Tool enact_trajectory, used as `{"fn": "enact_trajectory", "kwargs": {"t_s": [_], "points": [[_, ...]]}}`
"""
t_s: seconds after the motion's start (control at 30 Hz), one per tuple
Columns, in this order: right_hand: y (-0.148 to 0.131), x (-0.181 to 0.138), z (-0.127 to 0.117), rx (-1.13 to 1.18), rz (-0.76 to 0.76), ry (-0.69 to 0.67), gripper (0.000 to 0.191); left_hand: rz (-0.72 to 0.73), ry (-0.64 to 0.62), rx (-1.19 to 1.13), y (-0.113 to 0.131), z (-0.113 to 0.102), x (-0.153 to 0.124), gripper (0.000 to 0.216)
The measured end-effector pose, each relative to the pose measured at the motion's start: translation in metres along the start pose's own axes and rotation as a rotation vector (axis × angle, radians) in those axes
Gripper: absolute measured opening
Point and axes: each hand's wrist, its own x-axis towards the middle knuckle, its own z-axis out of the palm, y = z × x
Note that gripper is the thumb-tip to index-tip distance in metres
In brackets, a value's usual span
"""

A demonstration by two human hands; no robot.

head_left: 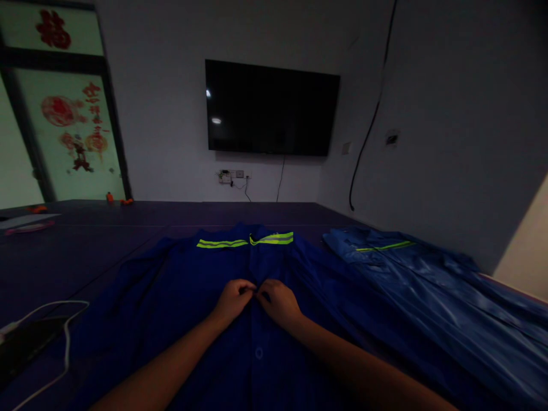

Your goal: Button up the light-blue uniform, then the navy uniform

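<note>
A dark blue work jacket (pixel 184 308) with yellow-green reflective strips lies spread on the table, front side up. At its middle front edge my left hand (pixel 233 298) pinches the cloth. Close against it, my right hand (pixel 279 299) also pinches the front edge, thumb and fingertips together. The bit between my fingertips is small and dark; whether a button is there I cannot make out. Lower down the same edge, one round button (pixel 259 353) shows. The jacket's sleeves spread out to both sides.
A second, lighter blue garment (pixel 411 274) with a reflective strip lies at right by the wall. At lower left is a dark phone-like device (pixel 29 342) with a white cable (pixel 67 337). Small orange items (pixel 127 201) sit at the table's far left. A television (pixel 272 108) hangs ahead.
</note>
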Motion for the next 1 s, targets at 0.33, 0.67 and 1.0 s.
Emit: {"fn": "enact_trajectory", "kwargs": {"t_s": [0.33, 0.67, 1.0], "points": [[-0.007, -0.003, -0.005, 0.065, 0.042, 0.014, 0.014, 0.057, 0.012, -0.016, 0.001, -0.001, 0.000, 0.021], [-0.007, -0.002, -0.006, 0.095, 0.114, 0.009, 0.022, 0.040, -0.007, -0.081, 0.006, -0.001, -0.002, 0.017], [-0.007, -0.002, -0.006, 0.087, 0.034, -0.004, 0.028, -0.022, -0.027, -0.087, 0.010, 0.000, -0.004, 0.019]]}}
